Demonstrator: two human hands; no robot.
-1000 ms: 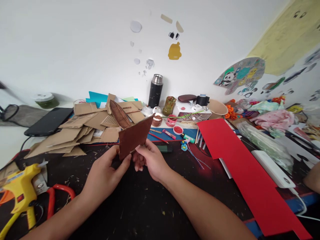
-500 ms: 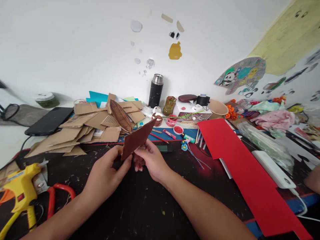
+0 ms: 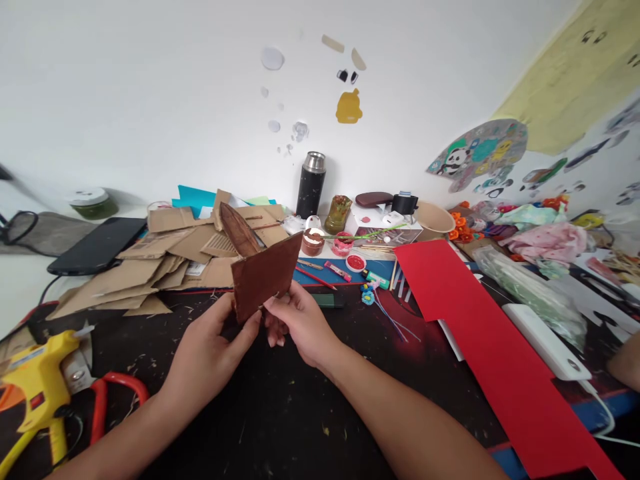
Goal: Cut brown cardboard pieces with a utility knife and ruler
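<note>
A flat brown-painted cardboard piece [image 3: 265,275] is held up between my two hands above the dark table mat. My left hand [image 3: 213,347] grips its lower left corner, thumb on the near face and fingers behind. At its lower right edge my right hand [image 3: 300,323] pinches it with the thumb, the other fingers curled below and partly hidden. Just behind stands a brown boat-shaped piece [image 3: 237,230], leaning on the cardboard scraps [image 3: 135,270]; its lower end is covered by the held piece.
A yellow glue gun [image 3: 43,380] and red-handled scissors [image 3: 117,387] lie at the left. Red card [image 3: 480,340] and a white power strip [image 3: 545,340] are on the right. Paint jars [image 3: 313,243] and a black flask [image 3: 311,187] stand at the back, near a person's arm [image 3: 625,360] at far right.
The brown cardboard piece has turned so that more of its broad face shows, and it has shifted slightly left. Both hands keep their hold.
</note>
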